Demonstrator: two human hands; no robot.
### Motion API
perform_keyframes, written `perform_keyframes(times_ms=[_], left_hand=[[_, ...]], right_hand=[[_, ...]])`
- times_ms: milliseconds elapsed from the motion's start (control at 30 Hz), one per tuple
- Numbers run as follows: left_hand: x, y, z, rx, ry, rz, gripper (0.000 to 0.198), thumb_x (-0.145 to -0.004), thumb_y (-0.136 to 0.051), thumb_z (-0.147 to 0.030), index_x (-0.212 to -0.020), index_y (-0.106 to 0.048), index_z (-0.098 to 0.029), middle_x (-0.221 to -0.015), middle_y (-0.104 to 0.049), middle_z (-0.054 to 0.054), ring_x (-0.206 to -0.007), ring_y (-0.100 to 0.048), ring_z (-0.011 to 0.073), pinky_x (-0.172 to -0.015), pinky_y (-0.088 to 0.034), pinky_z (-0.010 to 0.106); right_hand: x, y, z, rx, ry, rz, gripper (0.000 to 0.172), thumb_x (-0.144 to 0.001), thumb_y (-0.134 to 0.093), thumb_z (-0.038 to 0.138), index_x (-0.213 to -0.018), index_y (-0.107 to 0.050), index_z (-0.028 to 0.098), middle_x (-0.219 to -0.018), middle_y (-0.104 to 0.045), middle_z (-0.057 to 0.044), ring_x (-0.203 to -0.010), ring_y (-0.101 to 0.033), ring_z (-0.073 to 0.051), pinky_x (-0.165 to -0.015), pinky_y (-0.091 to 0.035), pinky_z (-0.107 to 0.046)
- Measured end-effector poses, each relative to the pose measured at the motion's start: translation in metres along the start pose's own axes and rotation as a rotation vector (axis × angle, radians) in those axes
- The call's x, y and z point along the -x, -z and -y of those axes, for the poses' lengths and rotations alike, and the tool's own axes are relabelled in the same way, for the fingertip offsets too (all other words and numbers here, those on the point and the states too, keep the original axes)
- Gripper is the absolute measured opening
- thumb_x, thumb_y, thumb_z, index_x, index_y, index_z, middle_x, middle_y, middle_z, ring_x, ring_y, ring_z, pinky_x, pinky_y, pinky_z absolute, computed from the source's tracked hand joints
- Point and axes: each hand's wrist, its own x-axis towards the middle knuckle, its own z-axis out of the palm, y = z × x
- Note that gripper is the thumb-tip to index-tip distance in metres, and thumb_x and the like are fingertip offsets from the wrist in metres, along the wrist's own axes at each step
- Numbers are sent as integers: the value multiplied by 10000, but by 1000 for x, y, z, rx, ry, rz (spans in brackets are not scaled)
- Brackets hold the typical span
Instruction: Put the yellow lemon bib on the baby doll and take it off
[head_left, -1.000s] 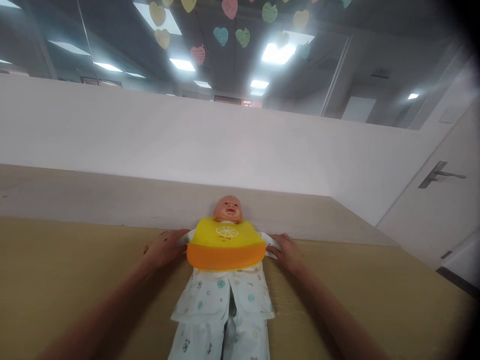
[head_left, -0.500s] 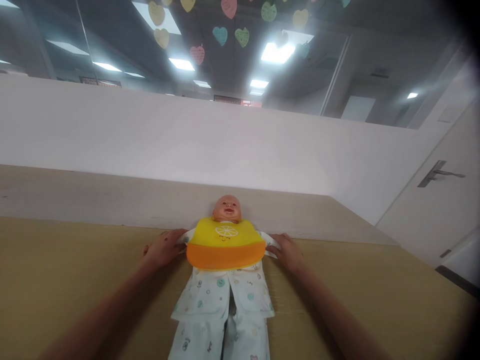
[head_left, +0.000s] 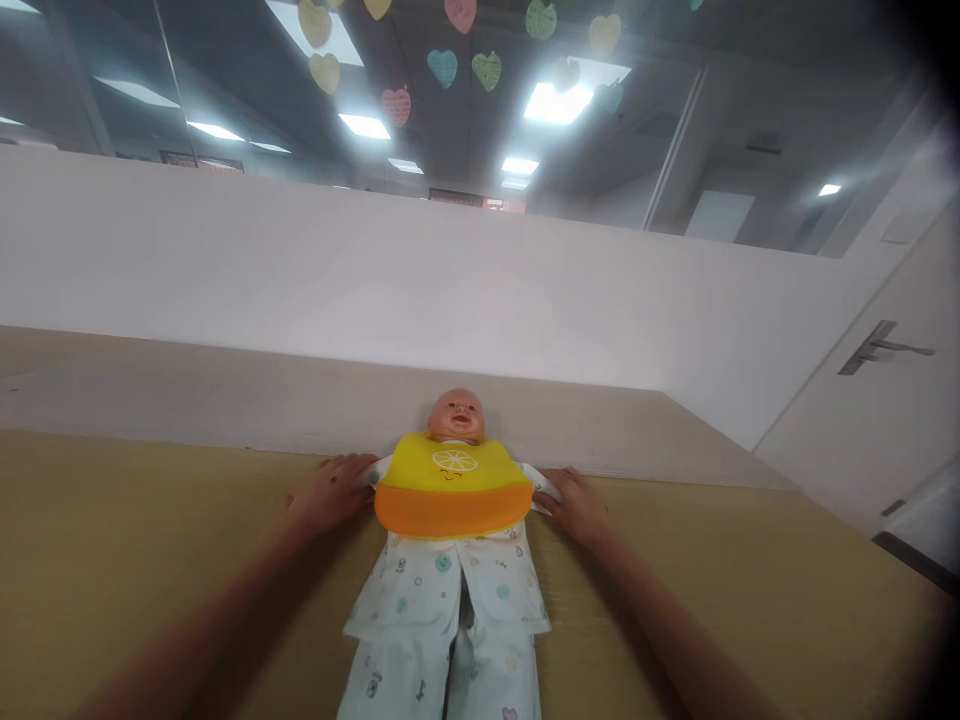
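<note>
A baby doll (head_left: 457, 412) lies on its back, its head away from me. It wears a white printed outfit (head_left: 427, 585) with long sleeves and trousers. Over its chest spreads a yellow bib (head_left: 420, 465) with a lemon-slice print and an orange pocket (head_left: 454, 510) along its lower edge. My left hand (head_left: 334, 490) is closed round the end of the sleeve on the left. On the other side, my right hand (head_left: 574, 505) pinches the opposite sleeve (head_left: 541, 480). The doll's hands are hidden, and its feet fall below the picture.
The doll's body lies on a tan surface (head_left: 150, 560); its head rests over a paler strip (head_left: 225, 395) behind. Farther back rises a white wall (head_left: 375, 280) under glass with heart-shaped notes (head_left: 442, 68). A door handle (head_left: 877, 345) shows at the right.
My left hand's fingers have shifted slightly on the sleeve. The doll, bib and right hand stay practically where they were; the view has moved a little.
</note>
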Motion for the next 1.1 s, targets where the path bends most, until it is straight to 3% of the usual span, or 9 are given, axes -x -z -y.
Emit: perform_keyframes(times_ms=[100, 200, 300, 433, 600, 900, 1100], left_hand=[[1, 4, -11, -125, -175, -26, 461, -854, -469, -226, -1306, -504, -143, -1278, -571, 114, -1188, -474, 294, -1037, -329, 438], [2, 10, -21, -170, -273, -45, 519, -808, -490, -180, -1327, -486, -158, -1283, -545, 123, -1183, -467, 284, -1010, -369, 410], [3, 16, -30, -163, -295, -25, 447, -808, -471, -174, -1246, -559, -166, -1166, -593, 131, -1080, -539, 270, -921, -434, 381], [6, 25, -39, -140, -244, 23, 328, -825, -457, -216, -1099, -636, -184, -1051, -654, 101, -953, -611, 249, -825, -466, 351], [8, 33, -48, -141, -221, -6, 297, -830, -443, -214, -1032, -661, -198, -954, -666, 56, -855, -619, 217, -723, -452, 309], [10, 35, -51, -145, -231, -4, 308, -841, -450, -199, -1077, -648, -182, -1100, -661, 79, -960, -621, 243, -815, -462, 336], [10, 32, -48, -176, -300, -28, 273, -819, -489, -186, -1036, -654, -170, -943, -669, 76, -843, -628, 220, -756, -470, 316]], right_hand=[[1, 4, 7, 37, 43, 12, 349, -893, -523, 322, -1210, -602, 198, -1132, -647, -93, -1061, -547, -264, -924, -417, -377], [2, 11, 19, 19, 112, -15, 407, -872, -524, 321, -1259, -550, 202, -1211, -608, -92, -1120, -524, -263, -953, -411, -377], [2, 20, 35, -46, 254, -43, 486, -833, -534, 251, -1313, -490, 192, -1287, -553, -97, -1179, -481, -250, -997, -393, -366], [2, 27, 52, -75, 400, -40, 472, -769, -488, 105, -1232, -540, 179, -1244, -560, -94, -1156, -466, -238, -1003, -386, -367], [3, 28, 53, -91, 409, -39, 415, -738, -461, 54, -1116, -587, 172, -1162, -593, -86, -1098, -483, -234, -958, -409, -360], [4, 31, 49, -113, 407, -51, 298, -791, -477, 80, -1039, -598, 193, -1088, -628, -63, -1023, -522, -225, -893, -428, -345], [4, 29, 48, -124, 407, -50, 345, -750, -494, 50, -1044, -603, 192, -1088, -634, -61, -1019, -529, -218, -886, -436, -336]])
